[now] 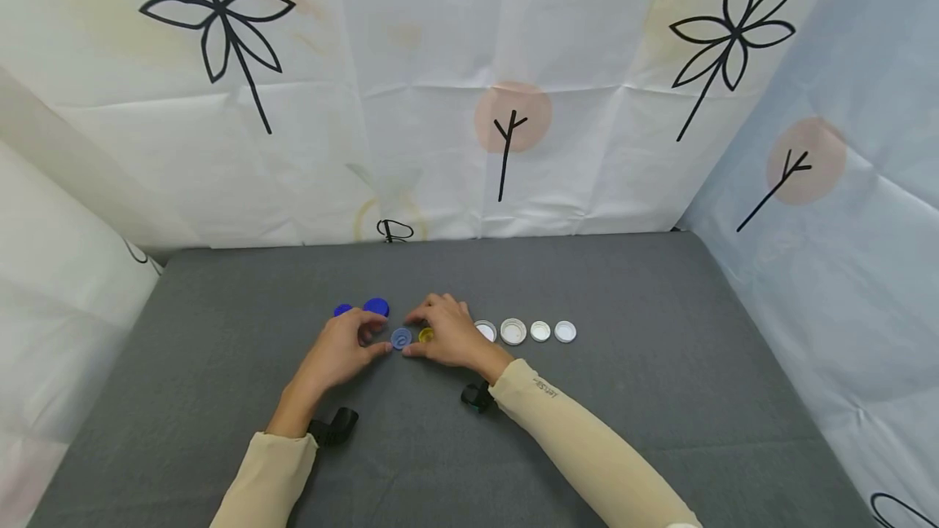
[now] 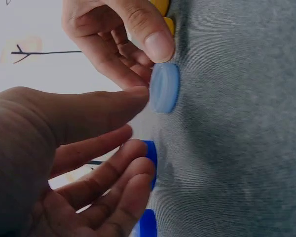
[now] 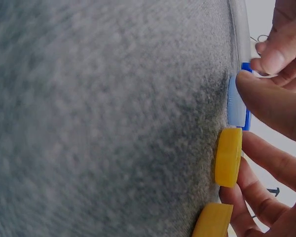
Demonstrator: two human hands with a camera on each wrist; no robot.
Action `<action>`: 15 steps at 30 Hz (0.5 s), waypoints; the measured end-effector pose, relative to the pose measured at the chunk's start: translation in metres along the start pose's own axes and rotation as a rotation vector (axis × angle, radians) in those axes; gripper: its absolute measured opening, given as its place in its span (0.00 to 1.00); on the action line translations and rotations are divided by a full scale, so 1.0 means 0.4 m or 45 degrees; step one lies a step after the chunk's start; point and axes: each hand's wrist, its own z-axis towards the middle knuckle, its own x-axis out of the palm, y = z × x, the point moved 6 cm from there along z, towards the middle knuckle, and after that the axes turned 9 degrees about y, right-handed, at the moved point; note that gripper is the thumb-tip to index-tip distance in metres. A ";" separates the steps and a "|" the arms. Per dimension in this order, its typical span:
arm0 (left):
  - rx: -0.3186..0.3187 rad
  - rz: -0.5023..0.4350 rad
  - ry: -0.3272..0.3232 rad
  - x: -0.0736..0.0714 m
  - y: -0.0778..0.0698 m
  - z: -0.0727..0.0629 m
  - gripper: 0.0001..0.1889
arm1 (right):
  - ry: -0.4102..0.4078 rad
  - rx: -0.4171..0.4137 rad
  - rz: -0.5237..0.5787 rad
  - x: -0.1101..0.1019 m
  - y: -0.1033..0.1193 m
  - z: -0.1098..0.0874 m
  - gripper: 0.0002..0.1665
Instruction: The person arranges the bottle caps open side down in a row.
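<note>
A light blue bottle cap (image 1: 401,338) lies on the grey cloth, between my two hands. On its left side, my left hand (image 1: 345,353) has its thumb tip close to the rim, its fingers loosely bent with nothing between them. From the right, my right hand (image 1: 455,334) reaches over a yellow cap (image 3: 229,158), its thumb against or very near the light blue cap's edge. Its index finger stands on the far side; a firm pinch does not show. Another yellow cap (image 3: 214,222) is hidden under this hand in the head view.
Two dark blue caps, a larger one (image 1: 376,307) and a smaller one (image 1: 342,310), lie just beyond my left hand. Several white caps (image 1: 513,332) extend in a row to the right. Patterned white cloth (image 1: 440,169) hangs behind the table (image 1: 623,430) and at both sides.
</note>
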 end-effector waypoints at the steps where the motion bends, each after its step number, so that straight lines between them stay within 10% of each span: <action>1: -0.005 -0.003 0.025 0.005 0.000 0.000 0.18 | -0.003 0.003 -0.004 0.000 0.001 0.000 0.24; 15: 0.038 -0.088 0.021 0.031 0.003 0.012 0.10 | -0.025 -0.011 0.014 -0.001 0.007 0.000 0.19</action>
